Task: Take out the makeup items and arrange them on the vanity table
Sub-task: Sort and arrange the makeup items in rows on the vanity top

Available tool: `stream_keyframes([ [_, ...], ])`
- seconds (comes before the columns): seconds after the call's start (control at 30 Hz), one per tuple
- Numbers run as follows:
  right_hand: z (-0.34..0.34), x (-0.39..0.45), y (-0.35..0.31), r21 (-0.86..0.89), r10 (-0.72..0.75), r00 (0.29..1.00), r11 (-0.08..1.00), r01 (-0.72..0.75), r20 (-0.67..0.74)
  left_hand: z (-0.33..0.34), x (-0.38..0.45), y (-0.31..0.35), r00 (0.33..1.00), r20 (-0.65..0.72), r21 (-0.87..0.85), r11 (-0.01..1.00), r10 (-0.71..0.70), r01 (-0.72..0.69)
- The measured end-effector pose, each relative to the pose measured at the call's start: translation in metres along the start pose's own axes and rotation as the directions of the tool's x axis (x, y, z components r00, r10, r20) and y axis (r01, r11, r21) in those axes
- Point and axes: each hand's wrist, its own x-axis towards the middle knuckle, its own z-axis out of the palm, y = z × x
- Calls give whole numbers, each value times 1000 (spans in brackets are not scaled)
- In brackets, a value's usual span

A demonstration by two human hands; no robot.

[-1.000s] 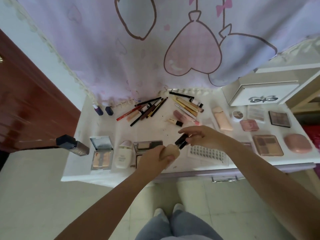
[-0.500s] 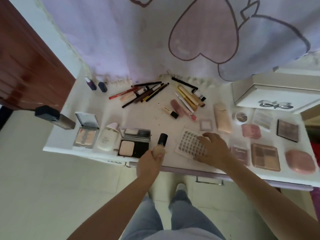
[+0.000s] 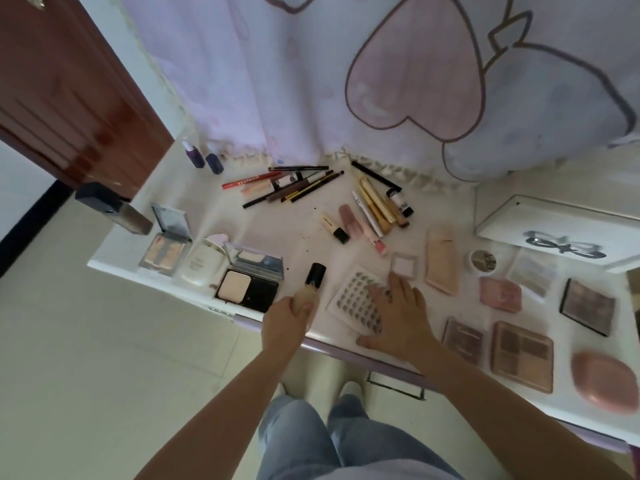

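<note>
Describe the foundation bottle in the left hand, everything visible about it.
The foundation bottle is a slim bottle with a pale beige body and a glossy black cylindrical cap, which is on. It looks like glass or smooth plastic; which one cannot be told. It leans, cap pointing away from the person. The left hand grips its lower body, hiding the base, so contact with the vanity table cannot be confirmed. It sits near the table's front edge, between the open black compact and the white lash tray.
</note>
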Motion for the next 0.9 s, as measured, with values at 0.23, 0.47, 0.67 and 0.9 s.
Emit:
stream_keyframes([
  [0.23,0,0,-2,-15,-31,999,999,31,14,3,-8,4,988,-113,249,966,104,-73],
  [0.47,3,1,-1,-26,-43,999,999,42,-5,11,-12,1,986,-154,446,895,61,15],
  [0.67,17,9,5,-65,27,999,997,-29,-26,12,4,5,988,-136,467,884,71,0],
  [0.9,4,2,2,-39,-28,996,999,31,79,15,9,1,986,-141,477,879,85,-8],
])
